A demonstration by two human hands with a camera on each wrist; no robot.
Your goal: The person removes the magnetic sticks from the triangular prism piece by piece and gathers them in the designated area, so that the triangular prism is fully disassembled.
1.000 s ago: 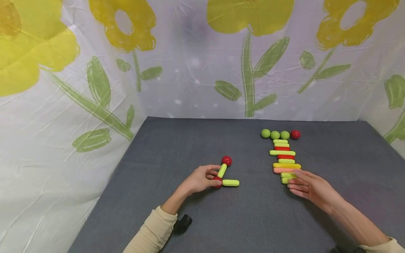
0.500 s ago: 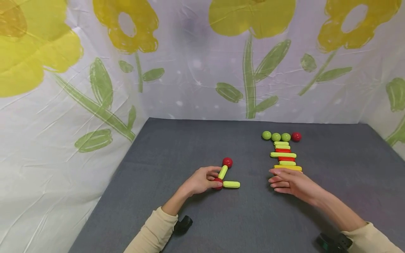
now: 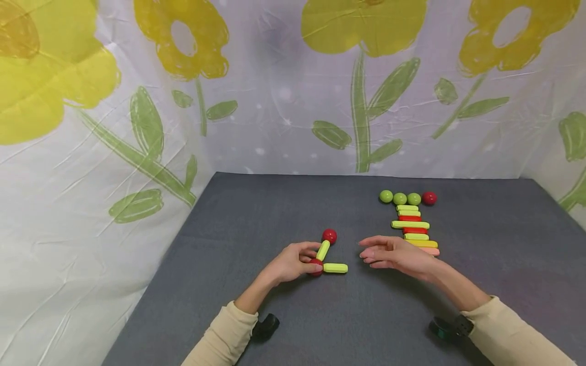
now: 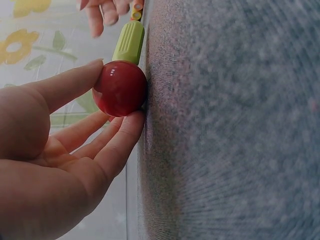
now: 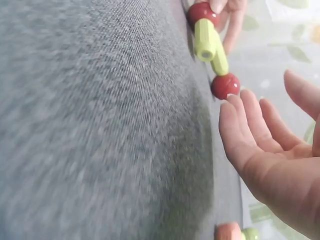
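My left hand pinches a glossy red ball at the tabletop, thumb on one side and fingers on the other. From that ball one yellow-green ribbed stick points right, and another yellow-green stick leads up to a second red ball. In the right wrist view the free end of the right-pointing stick shows a round tip. My right hand hovers between this joined piece and the row of loose sticks. Its fingers are extended, its thumb stands apart, and it holds nothing.
A column of loose sticks in yellow-green, red, yellow and pink lies to the right, its near end hidden by my right hand. Behind it sit several green balls and one red ball. A flower-printed cloth rises behind the dark table.
My right hand has moved left from the near end of the stick column towards the joined piece. My left hand keeps its grip on the red ball in place.
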